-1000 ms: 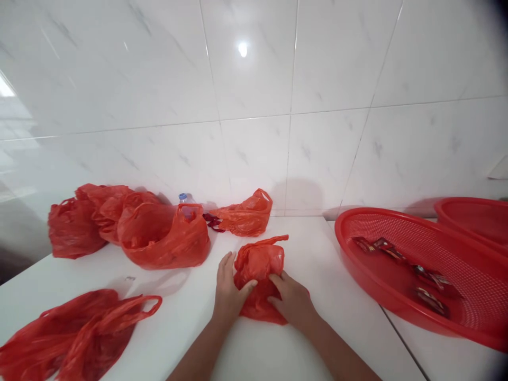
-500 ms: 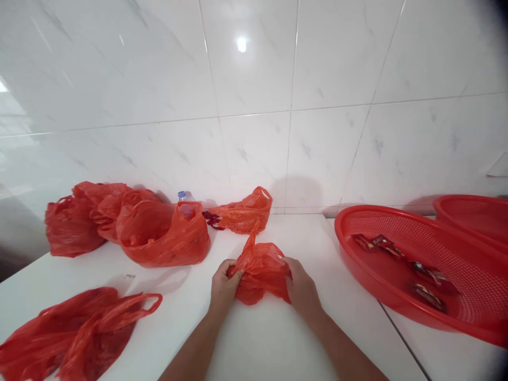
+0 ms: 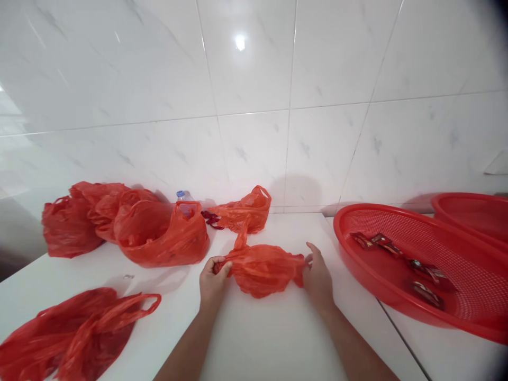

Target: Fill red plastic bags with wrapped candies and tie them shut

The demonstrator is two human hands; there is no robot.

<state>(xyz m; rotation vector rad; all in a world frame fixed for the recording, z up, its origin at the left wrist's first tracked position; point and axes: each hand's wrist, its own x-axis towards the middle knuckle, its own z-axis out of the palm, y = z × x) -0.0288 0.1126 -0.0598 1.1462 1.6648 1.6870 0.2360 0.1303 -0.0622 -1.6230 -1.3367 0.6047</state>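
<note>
The red bag has been drawn wider, its ends spread, one pinched by fingers of the left hand, the grip of the right hand unclear.

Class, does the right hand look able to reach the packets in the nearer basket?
Probably yes: the nearer basket stands beside the right hand, its top open, leaving the packets uncovered.
</note>
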